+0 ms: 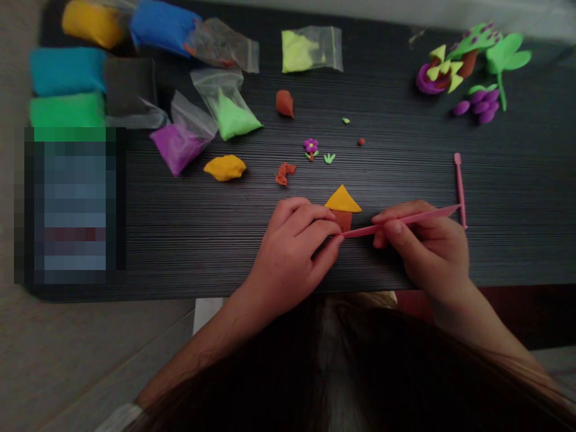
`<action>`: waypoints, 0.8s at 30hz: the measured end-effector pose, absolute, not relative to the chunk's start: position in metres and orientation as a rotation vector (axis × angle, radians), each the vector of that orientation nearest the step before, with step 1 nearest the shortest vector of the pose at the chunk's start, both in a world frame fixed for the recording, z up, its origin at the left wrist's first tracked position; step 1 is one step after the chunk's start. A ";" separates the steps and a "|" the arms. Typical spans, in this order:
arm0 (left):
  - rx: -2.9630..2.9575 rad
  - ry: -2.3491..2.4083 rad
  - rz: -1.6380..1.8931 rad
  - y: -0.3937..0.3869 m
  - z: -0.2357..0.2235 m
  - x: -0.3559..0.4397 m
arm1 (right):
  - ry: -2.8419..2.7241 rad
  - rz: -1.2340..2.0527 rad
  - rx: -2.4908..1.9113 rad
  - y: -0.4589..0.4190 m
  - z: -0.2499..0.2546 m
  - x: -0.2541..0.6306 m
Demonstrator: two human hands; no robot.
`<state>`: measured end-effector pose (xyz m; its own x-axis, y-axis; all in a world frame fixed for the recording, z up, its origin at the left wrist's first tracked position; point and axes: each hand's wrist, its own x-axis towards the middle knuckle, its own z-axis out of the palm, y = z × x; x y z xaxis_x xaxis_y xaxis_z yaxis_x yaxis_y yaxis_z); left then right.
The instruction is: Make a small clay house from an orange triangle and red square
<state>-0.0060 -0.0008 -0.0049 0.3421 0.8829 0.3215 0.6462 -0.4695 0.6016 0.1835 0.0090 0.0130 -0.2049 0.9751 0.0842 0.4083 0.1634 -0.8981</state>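
Brown clay forms a square at the centre of the frame, directly beneath a yellow triangle; both lie flat on the dark surface. Right hand: grip clamped on a pink tool, thin end directed left at the lower edge of the square. Left hand: fingertips at the square's left side, close to the tool tip; whether this grip pinches clay or tool, or merely rests, cannot be told.

Risks, as judged:

1. Excess tool pressure could gouge or tear the square, assuming the clay is soft.
2. Uneven left fingertip pressure could dent the left edge or skew the square against the triangle.
3. A slip of the tool tip could strike the left fingertips.
4. The tool's rear end overlaps a second pink tool at centre right; contact is unclear. A backward stroke could knock it.
5. A forward sweep of the left hand could disturb the purple flower or green sprig above the triangle.
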 end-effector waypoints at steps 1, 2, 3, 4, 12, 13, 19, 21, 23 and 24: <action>2.240 1.341 0.891 -0.001 -0.004 -0.006 | -1.708 1.030 -1.323 0.009 0.013 0.183; 2.236 1.334 0.896 -0.001 -0.004 -0.006 | -1.689 1.054 -1.319 0.009 0.013 0.183; 2.230 1.331 0.901 0.000 -0.004 -0.006 | -1.672 1.076 -1.314 0.008 0.013 0.182; 2.223 1.331 0.904 0.000 -0.004 -0.006 | -1.654 1.092 -1.308 0.008 0.013 0.182; 2.225 1.342 0.905 0.001 -0.004 -0.007 | -1.626 1.136 -1.244 0.006 0.014 0.181; 2.225 1.343 0.908 0.001 -0.004 -0.007 | -1.643 1.114 -1.255 0.007 0.014 0.181; 2.230 1.379 0.922 -0.001 -0.005 -0.007 | -1.791 0.905 -1.360 0.007 0.010 0.180; 2.231 1.435 0.924 -0.002 -0.006 -0.007 | -1.784 0.837 -1.382 0.007 0.008 0.180; 2.238 1.492 0.901 -0.002 -0.008 -0.007 | -1.798 0.781 -1.411 0.007 0.007 0.181; 2.245 1.513 0.885 -0.003 -0.009 -0.007 | -1.823 0.759 -1.423 0.006 0.007 0.181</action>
